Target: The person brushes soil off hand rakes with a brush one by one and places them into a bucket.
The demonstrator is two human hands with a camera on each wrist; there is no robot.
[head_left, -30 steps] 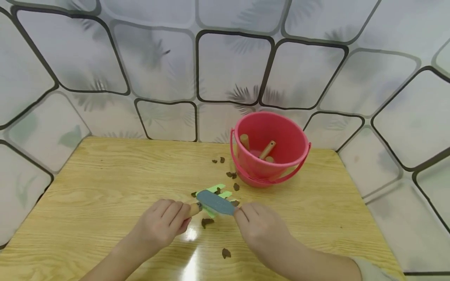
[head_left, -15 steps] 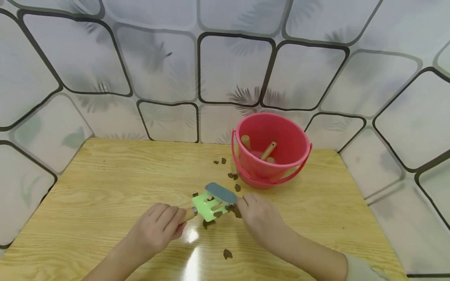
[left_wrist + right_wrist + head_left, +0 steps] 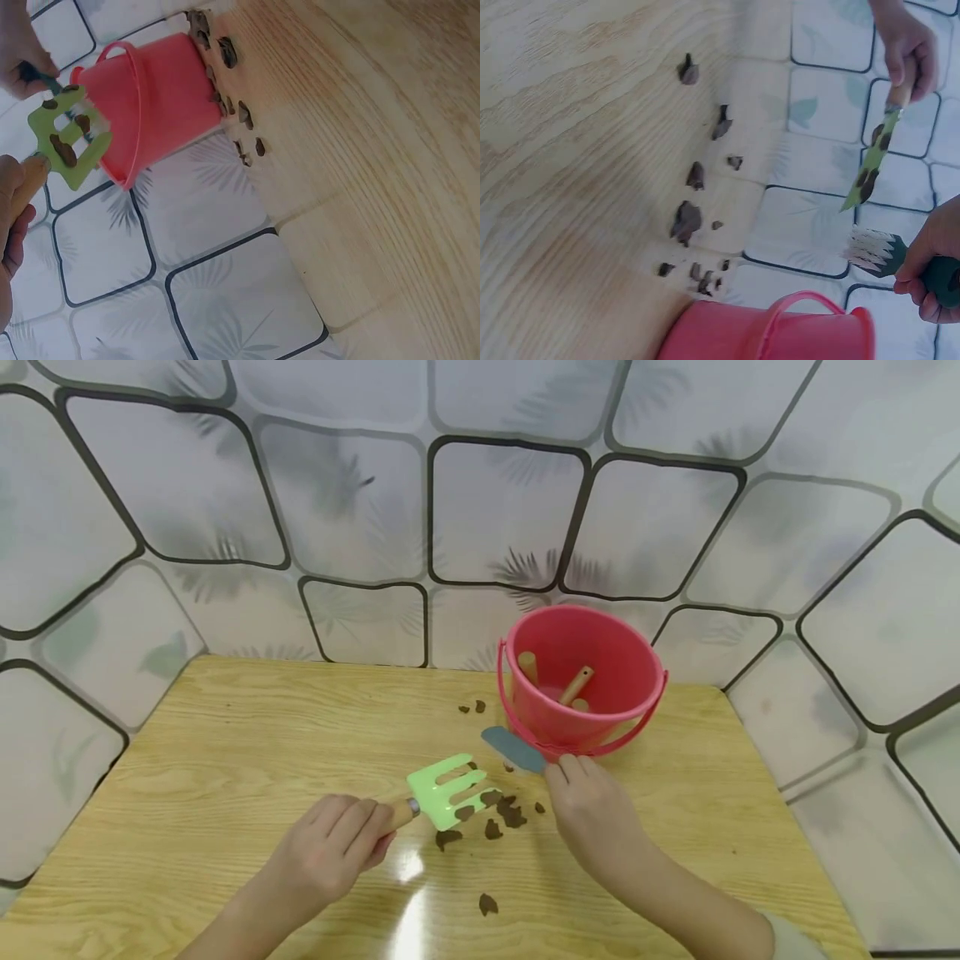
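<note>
My left hand (image 3: 330, 847) grips the wooden handle of a small light-green garden fork (image 3: 435, 797), whose tines point right, low over the table. Brown flakes like dry leaf bits (image 3: 64, 150) lie on the fork. My right hand (image 3: 596, 810) holds a dark blue-green brush (image 3: 513, 749) by its handle; in the head view its back hides the bristles. White bristles (image 3: 870, 247) show in the right wrist view, apart from the fork. More brown flakes (image 3: 512, 814) are scattered on the table around the tines.
A pink bucket (image 3: 581, 664) with its handle hanging down stands at the back right, just behind the brush. Several wooden tool handles (image 3: 576, 686) show inside it. Patterned panels rise behind the wooden table (image 3: 262, 735). A lone flake (image 3: 488, 904) lies near the front.
The brush has moved from over the fork to the right, up toward the bucket. The fork's face is now uncovered, and several flakes lie right of its tines. The left hand has barely moved.
</note>
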